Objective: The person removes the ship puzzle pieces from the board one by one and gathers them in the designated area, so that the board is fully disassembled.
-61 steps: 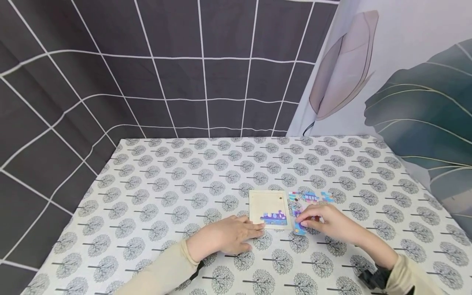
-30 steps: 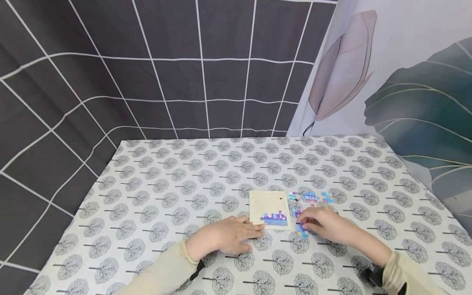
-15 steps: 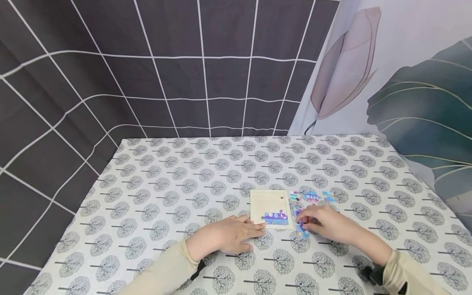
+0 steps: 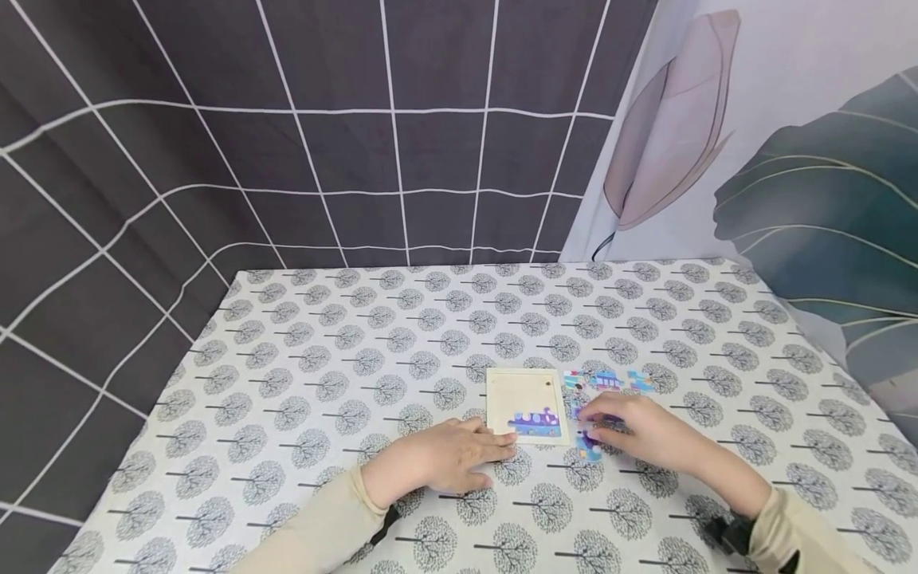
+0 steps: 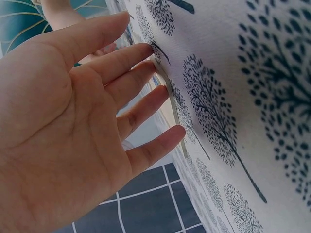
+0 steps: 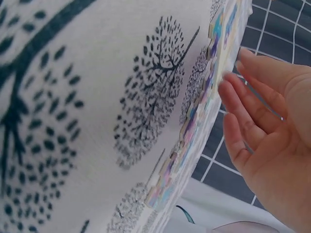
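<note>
A square pale wooden puzzle tray lies on the cloth, with joined purple and blue jigsaw pieces in its near right part. My left hand rests flat, its straight fingers touching the tray's near left corner; the left wrist view shows the palm with nothing in it. Over the loose pieces right of the tray hovers my right hand, thumb and fingers apart and loosely bent. A blue jigsaw piece lies just below its fingertips. In the right wrist view nothing shows between the fingers; they partly hide some pieces in the head view.
More loose jigsaw pieces lie beyond my right hand, including a blue and purple piece and a light blue piece. A tree-patterned cloth covers the table. Behind it hangs a dark gridded curtain.
The blue piece beside the tray's near right corner has shifted slightly right, away from the tray. My right hand's thumb and fingers have spread a little. My left hand has stayed put.
</note>
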A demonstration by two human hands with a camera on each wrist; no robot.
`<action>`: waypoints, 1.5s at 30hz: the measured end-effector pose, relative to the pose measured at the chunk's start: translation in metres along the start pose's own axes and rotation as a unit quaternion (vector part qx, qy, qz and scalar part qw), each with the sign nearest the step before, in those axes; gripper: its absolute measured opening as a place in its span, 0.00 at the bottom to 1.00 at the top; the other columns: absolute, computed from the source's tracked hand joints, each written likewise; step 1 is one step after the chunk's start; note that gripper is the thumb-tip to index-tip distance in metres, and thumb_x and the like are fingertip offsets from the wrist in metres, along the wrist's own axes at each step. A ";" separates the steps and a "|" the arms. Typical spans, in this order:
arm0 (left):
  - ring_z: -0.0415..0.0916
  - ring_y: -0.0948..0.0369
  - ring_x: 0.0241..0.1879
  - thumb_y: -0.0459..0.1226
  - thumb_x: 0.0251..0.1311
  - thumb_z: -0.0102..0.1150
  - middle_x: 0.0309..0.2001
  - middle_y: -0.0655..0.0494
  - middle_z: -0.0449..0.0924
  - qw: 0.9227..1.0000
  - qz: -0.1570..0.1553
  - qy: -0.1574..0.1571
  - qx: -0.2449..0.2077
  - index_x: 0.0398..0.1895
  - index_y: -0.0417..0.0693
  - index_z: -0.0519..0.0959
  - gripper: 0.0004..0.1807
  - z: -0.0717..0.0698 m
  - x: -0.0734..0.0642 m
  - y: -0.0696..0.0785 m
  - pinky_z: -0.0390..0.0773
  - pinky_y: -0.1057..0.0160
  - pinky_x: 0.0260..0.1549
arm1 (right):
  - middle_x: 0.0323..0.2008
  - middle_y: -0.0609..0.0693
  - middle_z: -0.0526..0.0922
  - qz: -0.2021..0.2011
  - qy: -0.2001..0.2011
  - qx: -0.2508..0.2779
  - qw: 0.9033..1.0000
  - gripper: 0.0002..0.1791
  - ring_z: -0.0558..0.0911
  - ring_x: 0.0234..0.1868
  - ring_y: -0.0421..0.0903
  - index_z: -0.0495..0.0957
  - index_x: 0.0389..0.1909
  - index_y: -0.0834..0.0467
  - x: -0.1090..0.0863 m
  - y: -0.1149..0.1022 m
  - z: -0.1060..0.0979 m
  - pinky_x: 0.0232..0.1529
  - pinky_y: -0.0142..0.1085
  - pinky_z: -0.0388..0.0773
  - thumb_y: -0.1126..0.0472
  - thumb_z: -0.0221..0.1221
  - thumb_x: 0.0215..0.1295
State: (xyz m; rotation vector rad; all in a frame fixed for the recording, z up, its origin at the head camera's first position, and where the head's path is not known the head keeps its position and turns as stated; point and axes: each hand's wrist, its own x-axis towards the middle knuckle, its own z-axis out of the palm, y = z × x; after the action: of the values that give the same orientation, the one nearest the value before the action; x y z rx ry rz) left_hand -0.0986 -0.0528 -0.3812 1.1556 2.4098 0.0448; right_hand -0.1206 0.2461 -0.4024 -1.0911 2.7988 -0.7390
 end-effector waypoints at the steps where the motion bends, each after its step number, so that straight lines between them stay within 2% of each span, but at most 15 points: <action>1: 0.56 0.65 0.66 0.50 0.65 0.47 0.71 0.71 0.51 1.000 0.000 0.001 0.002 0.70 0.63 0.59 0.30 0.000 0.000 0.000 0.57 0.64 0.66 | 0.43 0.45 0.83 -0.001 0.006 -0.004 1.000 0.16 0.80 0.44 0.43 0.80 0.45 0.56 0.001 0.000 0.000 0.46 0.42 0.80 0.64 0.65 0.53; 4: 0.56 0.65 0.66 0.50 0.65 0.47 0.71 0.71 0.51 1.000 0.000 0.002 0.004 0.70 0.64 0.58 0.30 0.000 -0.001 -0.001 0.58 0.64 0.66 | 0.48 0.49 0.82 0.005 0.021 -0.018 1.000 0.22 0.80 0.49 0.48 0.78 0.50 0.58 0.005 0.000 0.002 0.50 0.45 0.78 0.61 0.67 0.51; 11: 0.56 0.64 0.67 0.50 0.65 0.46 0.71 0.70 0.52 1.000 0.007 0.007 0.005 0.69 0.63 0.59 0.29 0.000 0.000 -0.002 0.56 0.63 0.67 | 0.55 0.55 0.78 0.037 0.012 0.001 0.999 0.28 0.75 0.56 0.55 0.75 0.56 0.57 0.016 -0.007 0.003 0.56 0.52 0.72 0.58 0.68 0.51; 17: 0.58 0.64 0.65 0.49 0.65 0.47 0.70 0.70 0.54 0.999 0.016 0.025 0.011 0.69 0.62 0.61 0.28 0.001 0.000 -0.002 0.58 0.63 0.66 | 0.54 0.57 0.78 0.014 -0.004 -0.005 1.000 0.29 0.73 0.58 0.61 0.75 0.56 0.59 0.030 -0.012 0.004 0.59 0.57 0.67 0.58 0.67 0.51; 23: 0.57 0.62 0.67 0.50 0.65 0.46 0.70 0.69 0.53 0.999 0.021 0.027 0.014 0.69 0.62 0.61 0.28 0.002 -0.001 -0.002 0.58 0.62 0.66 | 0.55 0.57 0.77 0.000 -0.026 -0.007 1.000 0.30 0.76 0.55 0.55 0.73 0.57 0.60 0.043 -0.014 0.006 0.56 0.51 0.73 0.58 0.67 0.51; 30: 0.58 0.62 0.66 0.50 0.66 0.45 0.70 0.68 0.54 0.999 0.016 0.025 0.032 0.68 0.63 0.62 0.27 0.002 0.000 0.001 0.58 0.62 0.66 | 0.55 0.54 0.77 -0.006 -0.071 0.003 0.997 0.33 0.77 0.54 0.53 0.74 0.57 0.60 0.054 -0.018 0.011 0.57 0.52 0.71 0.56 0.69 0.47; 35: 0.59 0.62 0.66 0.47 0.66 0.46 0.69 0.65 0.59 0.997 0.016 0.050 0.053 0.67 0.62 0.64 0.25 0.001 0.002 0.006 0.60 0.62 0.66 | 0.52 0.51 0.79 -0.010 -0.110 0.023 0.994 0.33 0.78 0.51 0.49 0.74 0.56 0.60 0.061 -0.020 0.014 0.55 0.49 0.74 0.58 0.69 0.46; 39: 0.63 0.65 0.63 0.45 0.66 0.47 0.67 0.66 0.62 0.993 0.026 0.078 0.080 0.66 0.62 0.66 0.24 0.000 0.005 0.009 0.63 0.64 0.63 | 0.49 0.51 0.80 -0.011 -0.128 0.038 0.991 0.33 0.79 0.48 0.47 0.73 0.56 0.62 0.064 -0.022 0.016 0.52 0.43 0.77 0.61 0.70 0.44; 45: 0.64 0.65 0.62 0.46 0.67 0.46 0.69 0.67 0.59 0.988 0.031 0.084 0.123 0.68 0.65 0.62 0.25 0.003 0.014 0.014 0.69 0.64 0.59 | 0.44 0.49 0.80 -0.021 -0.132 0.033 0.990 0.31 0.79 0.45 0.45 0.75 0.51 0.62 0.066 -0.024 0.020 0.50 0.40 0.78 0.62 0.71 0.41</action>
State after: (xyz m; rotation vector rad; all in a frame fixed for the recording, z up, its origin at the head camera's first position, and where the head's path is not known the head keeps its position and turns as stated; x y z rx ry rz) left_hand -0.0947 -0.0333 -0.3863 1.3859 2.5811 -0.1452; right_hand -0.1509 0.1801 -0.4013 -1.1469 2.5208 -0.6321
